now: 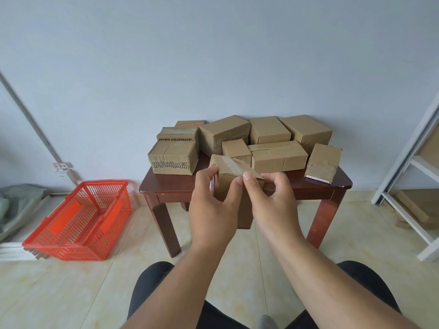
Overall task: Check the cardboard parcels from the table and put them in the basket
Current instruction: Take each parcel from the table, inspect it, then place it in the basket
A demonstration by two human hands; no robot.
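Seen from above, at centre frame: small cardboard parcel [229, 176] held up in front of the table [297, 184], clear of its top, gripped from both sides. Left hand [213, 203] wrapped round the parcel's left face, thumb on the near upper edge, fingers curled behind; grip closed on the parcel. Right hand [273, 200] set against the right side, thumb tip pressed on the near top corner just beside the left thumb, fingers curled loosely below; grip pinching the parcel's corner. Both forearms stretched forward from the lower edge of the frame, converging toward the parcel. Parcel tilted, top face sloped toward the camera, long axis running roughly from upper left to lower right, strip of clear tape [237, 165] crossing the top. Behind it, at centre right, remaining parcels [268, 138] crowded together on the dark wooden table against the wall, one flat parcel [323, 162] propped on edge at the table's right end. Red plastic basket [78, 219] on the tiled floor [71, 293] at lower left of the frame, well apart from the hands, handles folded down. White shelving frame [418, 186] at the right edge.
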